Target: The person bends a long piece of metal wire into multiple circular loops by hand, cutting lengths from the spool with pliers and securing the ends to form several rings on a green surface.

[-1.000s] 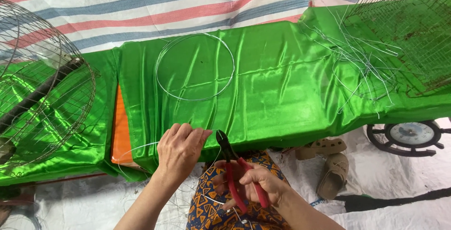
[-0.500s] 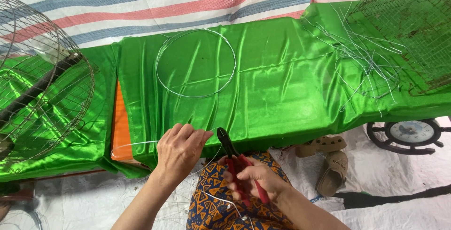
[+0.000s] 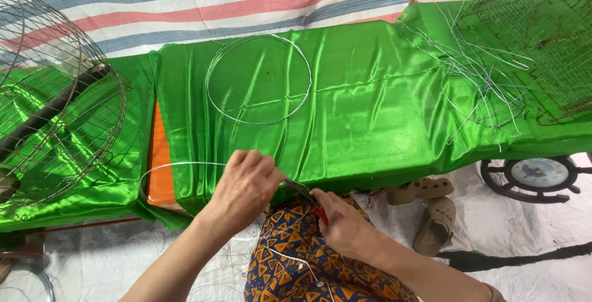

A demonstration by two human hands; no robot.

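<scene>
left hand (image 3: 246, 182): you're pinching the thin wire (image 3: 179, 165), lower centre
right hand (image 3: 345, 225): fist squeezed round the red pliers (image 3: 306, 195)
wire cage (image 3: 542, 37), upper right: looks empty

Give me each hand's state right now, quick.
Left hand: closed, pinching a thin wire that curves off to the left.
Right hand: closed around red-handled pliers, whose tip points at the left hand.

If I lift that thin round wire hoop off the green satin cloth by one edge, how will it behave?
The thin round wire hoop is probably very light, since it barely dents the green satin cloth. Being so slender, it would likely flex and wobble rather than stay rigid. On that glossy fabric, a push would probably make it slide, not roll, as it lies flat.
</scene>
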